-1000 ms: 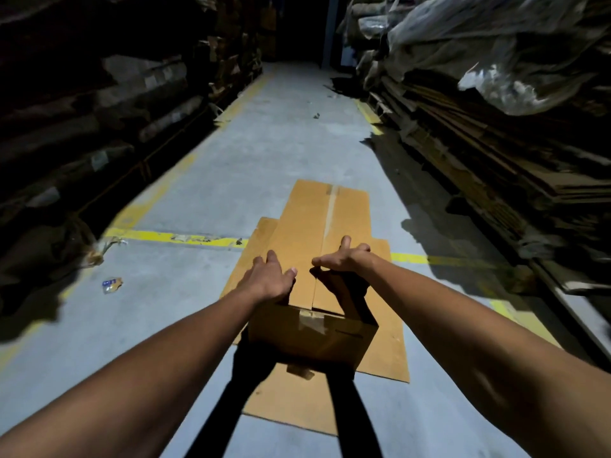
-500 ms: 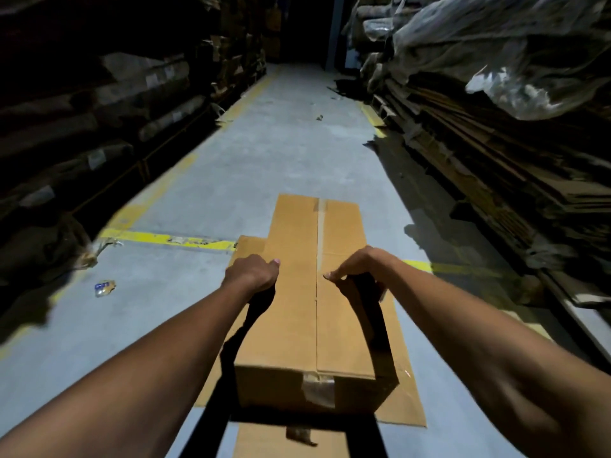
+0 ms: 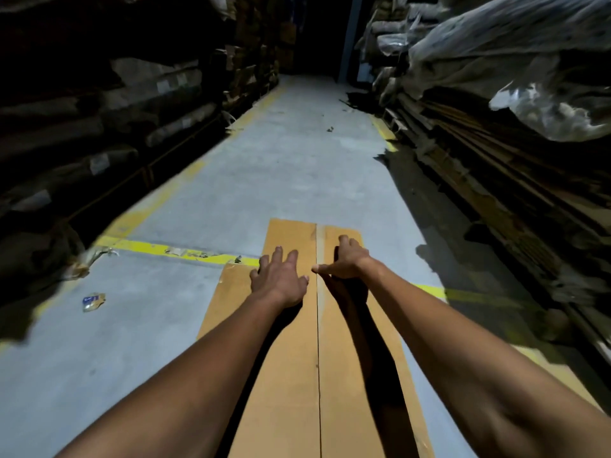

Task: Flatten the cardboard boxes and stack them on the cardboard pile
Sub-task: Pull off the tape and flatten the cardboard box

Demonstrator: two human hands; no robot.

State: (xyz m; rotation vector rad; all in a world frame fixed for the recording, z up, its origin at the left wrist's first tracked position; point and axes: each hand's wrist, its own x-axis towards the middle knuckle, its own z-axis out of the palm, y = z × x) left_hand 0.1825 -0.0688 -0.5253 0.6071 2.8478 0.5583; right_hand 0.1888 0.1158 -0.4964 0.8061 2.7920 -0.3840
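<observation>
Now both our hands lie on the cardboard box (image 3: pixel 291 375), which runs from the bottom centre of the frame up to mid-frame along the concrete floor (image 3: pixel 284 166). Our left hand (image 3: pixel 281 276) rests with fingers spread and straight, palm down, just left of the centre seam (image 3: pixel 318 325). Our right hand (image 3: pixel 344 262) sits just right of that seam, thumb pointing toward it, fingers bent at the knuckles and pressing down; it holds nothing that we can make out.

A wider sheet of the cardboard pile (image 3: pixel 228 295) shows under the box at centre left, touching it. Whether the box is fully flat we cannot tell, as its near end runs out of frame.

Handling, as we judge it: corrugated board, light, stiff along the flutes, willing to fold at scored creases. The face looks dry and matt, so palms should not slip. The taped seam is the weak line; pressing beside it, as now, likely spreads load without splitting it. For shifting the box, the long outer edges look the best hold, one hand per side, since a long panel would sag or swing if lifted by one end.

Dark stacks line both sides of the aisle. A yellow floor line (image 3: pixel 158 249) crosses at mid-left, and a small wrapper (image 3: pixel 94 301) lies lower left.
</observation>
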